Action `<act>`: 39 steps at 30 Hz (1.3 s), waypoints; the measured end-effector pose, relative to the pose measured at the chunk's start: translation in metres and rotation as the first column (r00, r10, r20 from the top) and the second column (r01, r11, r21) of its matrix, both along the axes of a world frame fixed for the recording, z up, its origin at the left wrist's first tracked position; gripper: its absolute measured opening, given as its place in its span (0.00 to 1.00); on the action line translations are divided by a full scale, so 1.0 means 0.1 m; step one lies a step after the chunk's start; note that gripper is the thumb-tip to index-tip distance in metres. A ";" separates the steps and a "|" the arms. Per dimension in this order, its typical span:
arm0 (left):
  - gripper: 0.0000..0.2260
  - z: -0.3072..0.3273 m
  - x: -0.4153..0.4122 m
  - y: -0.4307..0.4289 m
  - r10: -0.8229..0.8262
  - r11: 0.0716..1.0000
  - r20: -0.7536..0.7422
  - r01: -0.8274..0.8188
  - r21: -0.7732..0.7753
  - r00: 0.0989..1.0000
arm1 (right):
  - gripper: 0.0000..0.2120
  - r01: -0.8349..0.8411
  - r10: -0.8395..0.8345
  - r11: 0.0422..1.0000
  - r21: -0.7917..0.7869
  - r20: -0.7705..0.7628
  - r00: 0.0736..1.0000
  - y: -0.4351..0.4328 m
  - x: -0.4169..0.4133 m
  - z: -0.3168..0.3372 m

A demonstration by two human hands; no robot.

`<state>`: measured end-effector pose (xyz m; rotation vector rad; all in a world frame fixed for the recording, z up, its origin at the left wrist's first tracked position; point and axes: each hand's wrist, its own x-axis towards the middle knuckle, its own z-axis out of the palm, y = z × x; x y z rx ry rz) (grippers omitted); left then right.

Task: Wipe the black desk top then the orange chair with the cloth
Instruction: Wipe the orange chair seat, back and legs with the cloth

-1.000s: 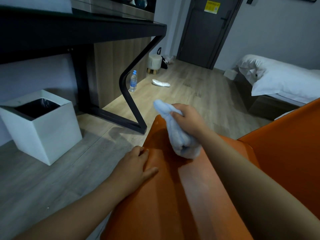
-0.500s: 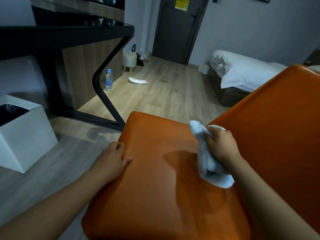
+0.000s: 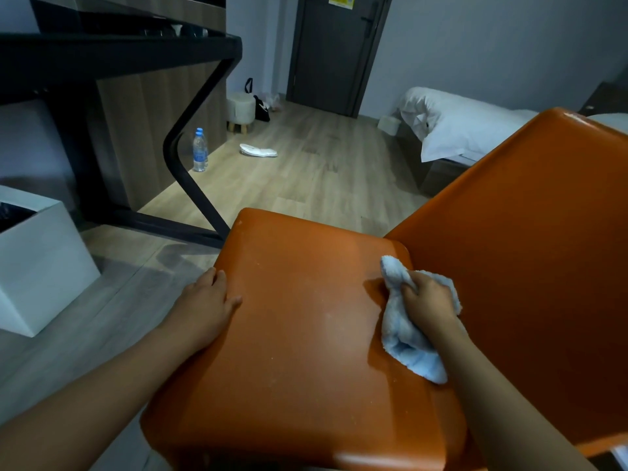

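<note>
The orange chair (image 3: 299, 317) fills the lower middle of the head view, its backrest rising at the right. My right hand (image 3: 426, 302) grips a bunched light blue cloth (image 3: 404, 338) and presses it on the seat close to where seat and backrest meet. My left hand (image 3: 207, 305) rests on the seat's left edge, its thumb lying on top of the seat. The black desk top (image 3: 119, 51) runs across the upper left, seen from its edge and underside.
A white square bin (image 3: 40, 266) stands on the floor at the left. The desk's black bent leg (image 3: 190, 185) reaches the floor just beyond the seat. A water bottle (image 3: 199, 150), a white slipper (image 3: 258, 151) and a stool (image 3: 240, 110) lie farther off; a bed (image 3: 455, 130) is at the right.
The cloth hand has swept from the seat's front corner across to its right side by the backrest. The view has turned so more of the seat shows. The left hand stays on the left edge.
</note>
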<state>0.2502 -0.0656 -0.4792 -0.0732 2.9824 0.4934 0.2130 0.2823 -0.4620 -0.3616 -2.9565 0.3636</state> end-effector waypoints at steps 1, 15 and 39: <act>0.29 0.00 0.00 0.00 0.001 1.000 0.003 -0.001 -0.003 1.000 | 0.17 -0.014 0.013 0.999 0.048 0.017 1.000 -0.02 -0.01 -0.01; 0.29 0.00 -0.01 0.01 0.005 1.000 0.003 -0.005 -0.019 1.000 | 0.18 -0.018 0.011 0.996 0.084 0.080 0.997 -0.13 -0.07 -0.06; 0.29 -0.10 -0.04 -0.04 0.013 1.000 -0.047 -0.013 -0.016 0.999 | 0.15 -0.121 0.118 0.988 0.097 0.028 0.993 -1.08 -0.14 -0.10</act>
